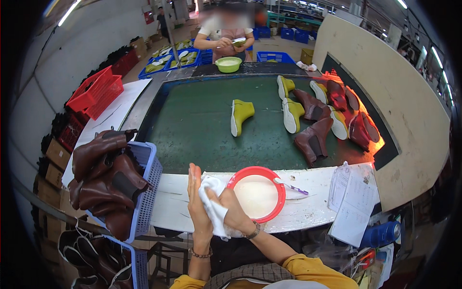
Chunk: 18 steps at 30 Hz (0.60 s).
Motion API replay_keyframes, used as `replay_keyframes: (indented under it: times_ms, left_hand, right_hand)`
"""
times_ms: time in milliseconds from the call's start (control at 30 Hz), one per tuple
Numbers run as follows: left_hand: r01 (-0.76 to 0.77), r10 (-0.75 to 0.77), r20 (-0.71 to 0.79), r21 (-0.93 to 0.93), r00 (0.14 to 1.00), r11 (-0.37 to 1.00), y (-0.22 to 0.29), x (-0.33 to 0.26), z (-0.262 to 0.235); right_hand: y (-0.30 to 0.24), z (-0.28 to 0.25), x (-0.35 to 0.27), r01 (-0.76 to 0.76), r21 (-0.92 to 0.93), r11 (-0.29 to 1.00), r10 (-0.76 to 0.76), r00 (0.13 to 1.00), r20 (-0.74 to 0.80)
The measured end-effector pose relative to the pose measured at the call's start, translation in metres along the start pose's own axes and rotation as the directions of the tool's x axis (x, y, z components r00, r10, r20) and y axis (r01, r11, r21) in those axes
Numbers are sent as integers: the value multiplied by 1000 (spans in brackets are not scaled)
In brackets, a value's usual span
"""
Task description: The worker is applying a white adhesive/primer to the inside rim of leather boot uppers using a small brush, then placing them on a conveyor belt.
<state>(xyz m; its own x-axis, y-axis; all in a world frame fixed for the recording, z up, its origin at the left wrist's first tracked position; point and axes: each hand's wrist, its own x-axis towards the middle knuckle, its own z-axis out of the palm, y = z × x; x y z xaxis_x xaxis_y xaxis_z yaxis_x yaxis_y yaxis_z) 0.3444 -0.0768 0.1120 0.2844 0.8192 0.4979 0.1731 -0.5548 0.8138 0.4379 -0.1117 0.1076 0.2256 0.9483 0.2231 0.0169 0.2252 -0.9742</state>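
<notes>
My left hand (197, 212) is raised at the white bench edge with its fingers stretched straight and its palm turned inward. Against that palm my right hand (234, 212) presses a bunched white cloth (216, 215), its fingers wrapped in the fabric and partly hidden. Just right of the cloth stands a red bowl (281, 204) of creamy white liquid. A white and purple brush (294, 188) rests across its rim. Beyond, on the green conveyor belt (192, 130), a single yellow-green shoe form with a white sole (242, 117) lies apart from the others.
More shoe forms (292, 115) and brown leather boot uppers (314, 140) lie at the belt's right, near an orange-lit opening. Boot uppers overflow a blue basket (149, 192) on my left. Papers (353, 207) and a blue bottle (380, 234) are at right. A person works opposite, beside a green bowl (228, 65).
</notes>
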Motion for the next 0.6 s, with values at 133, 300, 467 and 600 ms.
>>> replay_keyframes:
  times_ms: [133,300,467,600]
  left_hand:
    - [-230,200,273,84,941,969,25,-38,2]
    - [251,-298,-9,-513,955,821,-10,-15,-2]
    - [313,-495,-171,-592,852,743,-53,-10,-34]
    - [373,-661,-117,-747,741,550,-77,19,-60]
  right_hand:
    - [28,-35,44,-61,232,971,101,981,-166]
    - [20,24,5,271,-241,932,-290,956,-47]
    - [33,27,-21,482,-463,744,-431,876,219]
    - [15,6,-40,371,-275,887,-349,929,126]
